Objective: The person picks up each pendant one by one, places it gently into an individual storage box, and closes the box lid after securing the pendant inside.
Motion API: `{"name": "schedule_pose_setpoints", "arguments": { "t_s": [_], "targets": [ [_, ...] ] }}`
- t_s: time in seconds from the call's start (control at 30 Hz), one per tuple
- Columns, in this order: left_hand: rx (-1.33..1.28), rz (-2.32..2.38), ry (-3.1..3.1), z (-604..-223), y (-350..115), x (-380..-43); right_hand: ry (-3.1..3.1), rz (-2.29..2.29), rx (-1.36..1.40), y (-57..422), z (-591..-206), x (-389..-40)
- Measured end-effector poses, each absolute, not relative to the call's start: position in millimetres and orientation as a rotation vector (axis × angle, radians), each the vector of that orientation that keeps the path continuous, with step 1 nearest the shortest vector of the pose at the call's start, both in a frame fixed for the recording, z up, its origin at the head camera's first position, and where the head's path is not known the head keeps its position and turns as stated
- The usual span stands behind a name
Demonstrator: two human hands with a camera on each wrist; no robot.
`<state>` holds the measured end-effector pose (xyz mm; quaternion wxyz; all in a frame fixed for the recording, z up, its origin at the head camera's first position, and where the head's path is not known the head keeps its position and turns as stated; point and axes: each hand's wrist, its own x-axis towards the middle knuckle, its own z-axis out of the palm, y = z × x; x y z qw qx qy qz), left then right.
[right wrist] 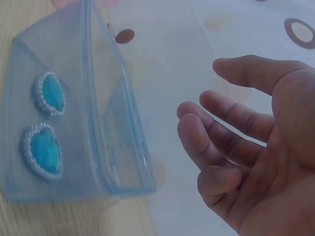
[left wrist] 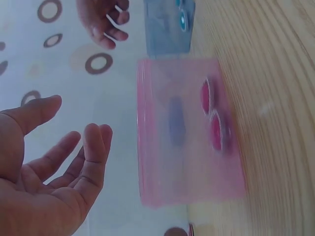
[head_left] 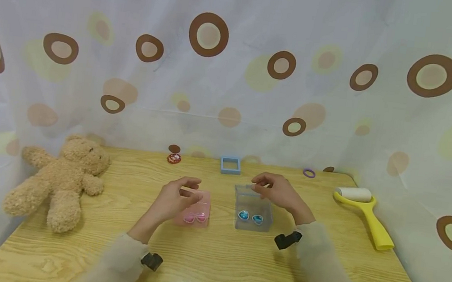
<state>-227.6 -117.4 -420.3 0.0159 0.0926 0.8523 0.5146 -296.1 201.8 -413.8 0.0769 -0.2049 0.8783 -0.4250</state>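
A pink translucent plastic box (head_left: 206,197) with two pink gems (left wrist: 215,130) on its front stands left of centre on the table. Through its wall a bluish shape shows faintly. My left hand (head_left: 174,200) hovers beside it, fingers loosely bent, holding nothing. To the right is a blue-grey translucent box (head_left: 254,203) bearing two teal gems (right wrist: 47,150). Its lid (right wrist: 130,128) stands part-way raised at the back. Near that lid, my right hand (head_left: 277,190) has loosely curved fingers with a gap between thumb and fingertips; the right wrist view shows it apart from the box.
A teddy bear (head_left: 67,173) sits at the left. Along the back lie a red round item (head_left: 174,158), a blue square frame (head_left: 229,171) and a purple ring (head_left: 309,173). A yellow-handled roller (head_left: 374,222) lies at the right. A patterned curtain (head_left: 233,85) hangs behind the table.
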Motion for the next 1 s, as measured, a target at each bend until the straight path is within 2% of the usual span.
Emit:
{"name": "schedule_pose_setpoints", "arguments": {
  "t_s": [0.57, 1.0],
  "targets": [
    [0.45, 1.509, 2.589, -431, -41, -225, 2.68, -1.268, -0.432, 234, -438, -315],
    [0.478, 1.397, 2.609, -450, -16, -229, 2.602, -1.195, -0.277, 241, -456, -322]
  ]
}}
